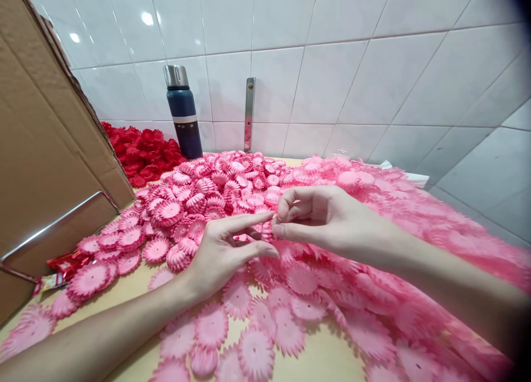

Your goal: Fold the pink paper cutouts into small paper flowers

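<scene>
My left hand (232, 249) is at the centre, its thumb and index finger closed on a small ribbed pink piece (266, 231). Just right of it, my right hand (309, 216) has its fingertips pinched at the upper edge of that piece; whatever lies between them is too small to make out. Scalloped pink petal discs (256, 351) with small centre holes lie below both hands. Behind them is a heap of curled, pink-edged petal discs (170, 210). Flatter, paler discs (398, 244) spread under and beyond my right forearm.
A cardboard box (53, 122) stands at the left, beside a bent metal rod (53, 224) and red wrappers (68, 263). A dark blue bottle (185, 116) stands near red petals (143, 152). A metal strip (249, 114) is against the tiled wall (332, 78). Pale tabletop (323, 357) shows between discs.
</scene>
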Tool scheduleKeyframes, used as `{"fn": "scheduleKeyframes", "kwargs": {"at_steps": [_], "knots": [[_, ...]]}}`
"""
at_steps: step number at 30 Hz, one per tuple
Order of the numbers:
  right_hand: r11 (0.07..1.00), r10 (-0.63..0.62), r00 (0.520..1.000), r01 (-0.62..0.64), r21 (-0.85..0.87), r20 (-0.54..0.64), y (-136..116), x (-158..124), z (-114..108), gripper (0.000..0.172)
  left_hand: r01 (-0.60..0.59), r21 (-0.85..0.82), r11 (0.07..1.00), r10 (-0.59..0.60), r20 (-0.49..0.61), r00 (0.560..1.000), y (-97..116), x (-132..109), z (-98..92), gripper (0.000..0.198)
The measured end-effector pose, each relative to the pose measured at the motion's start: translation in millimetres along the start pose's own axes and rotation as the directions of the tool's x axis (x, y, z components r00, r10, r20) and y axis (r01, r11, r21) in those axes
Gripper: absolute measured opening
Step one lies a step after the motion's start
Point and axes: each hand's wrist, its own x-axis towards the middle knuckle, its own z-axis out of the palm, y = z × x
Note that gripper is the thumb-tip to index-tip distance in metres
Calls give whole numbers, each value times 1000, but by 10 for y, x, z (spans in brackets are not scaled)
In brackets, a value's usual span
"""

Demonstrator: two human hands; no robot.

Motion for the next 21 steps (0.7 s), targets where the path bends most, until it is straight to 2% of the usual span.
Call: {"fn": "scheduleKeyframes", "kwargs": {"at_steps": [7,13,17,21], "knots": [[996,-67,997,65,-60,-46,30,2,3,13,-21,39,999,21,-3,1000,-1,1,-3,40],[954,-193,978,170,-249,-73,124,35,-135,12,-29,141,990,39,-69,997,21,8,-1,33],[947,-190,981,175,-270,-30,133,50,-179,14,-27,136,990,34,-51,998,35,0,14,28],[941,-184,983,180,-288,11,58,31,-126,13,-8,125,992,16,-67,998,21,-9,5,31]]}}
